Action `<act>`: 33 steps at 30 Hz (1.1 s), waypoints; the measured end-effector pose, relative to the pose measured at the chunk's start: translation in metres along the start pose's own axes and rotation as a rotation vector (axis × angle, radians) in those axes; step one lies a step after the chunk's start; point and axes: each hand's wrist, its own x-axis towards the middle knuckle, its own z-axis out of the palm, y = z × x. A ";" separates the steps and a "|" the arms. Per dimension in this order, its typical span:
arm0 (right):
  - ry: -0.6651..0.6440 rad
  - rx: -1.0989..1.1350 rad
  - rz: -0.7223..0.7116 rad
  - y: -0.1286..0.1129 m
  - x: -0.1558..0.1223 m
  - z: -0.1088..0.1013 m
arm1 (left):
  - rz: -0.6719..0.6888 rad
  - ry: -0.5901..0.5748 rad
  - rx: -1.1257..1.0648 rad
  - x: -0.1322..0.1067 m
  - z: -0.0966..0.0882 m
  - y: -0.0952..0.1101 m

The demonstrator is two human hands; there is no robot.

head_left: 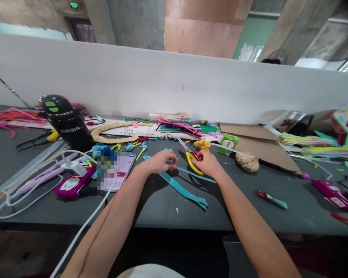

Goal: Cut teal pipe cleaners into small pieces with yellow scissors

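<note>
My left hand (164,161) has its fingers curled in a pinch on a light-blue pipe cleaner (195,174), which runs off to the right under my right hand. More blue pipe cleaners (181,188) lie in a loose bundle on the table just below. My right hand (208,164) is closed at the handles of a pair of scissors (191,164) with yellow and red grips. The scissor blades point away and to the left, slightly apart. Just beyond my right hand lies a yellow glue gun (202,144).
A black bottle (68,127), a phone (123,170) and a magenta power strip (74,183) are at the left. Cardboard (272,152), a green box (228,143) and a beige lump (247,162) lie right. A white partition (174,85) stands behind; a white cable (84,224) crosses my left forearm.
</note>
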 end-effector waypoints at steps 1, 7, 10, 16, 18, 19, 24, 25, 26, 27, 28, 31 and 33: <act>-0.006 0.048 0.004 0.001 0.001 0.000 | -0.002 0.046 0.009 -0.002 -0.003 0.002; -0.239 0.647 0.094 -0.001 0.001 -0.002 | -0.083 0.218 -0.088 -0.011 -0.016 0.006; -0.378 0.949 0.095 -0.008 -0.003 -0.005 | -0.073 0.363 -0.024 -0.010 -0.020 0.006; -0.367 1.229 0.076 -0.020 -0.004 -0.003 | -0.299 0.441 0.171 -0.013 -0.027 0.007; -0.320 1.250 0.063 -0.021 -0.003 0.000 | -0.412 0.392 0.235 -0.014 -0.027 0.006; -0.298 1.251 0.055 -0.021 -0.003 0.000 | -0.448 0.362 0.265 -0.015 -0.026 0.006; -0.194 1.270 -0.040 -0.026 -0.006 0.003 | -0.463 0.219 0.336 -0.013 -0.018 0.008; -0.173 1.288 -0.065 -0.029 -0.007 0.004 | -0.462 0.194 0.344 -0.012 -0.016 0.010; -0.149 1.308 -0.086 -0.031 -0.009 0.004 | -0.462 0.171 0.353 -0.011 -0.013 0.013; -0.148 1.310 -0.092 -0.034 -0.012 0.005 | -0.463 0.153 0.361 -0.009 -0.010 0.016; -0.104 1.321 -0.089 -0.038 -0.014 0.006 | -0.453 0.135 0.362 -0.007 -0.007 0.019; -0.017 1.394 -0.086 -0.046 -0.017 0.008 | -0.425 0.110 0.359 -0.003 0.003 0.025; 0.009 1.426 -0.081 -0.048 -0.017 0.009 | -0.402 0.107 0.346 -0.001 0.007 0.025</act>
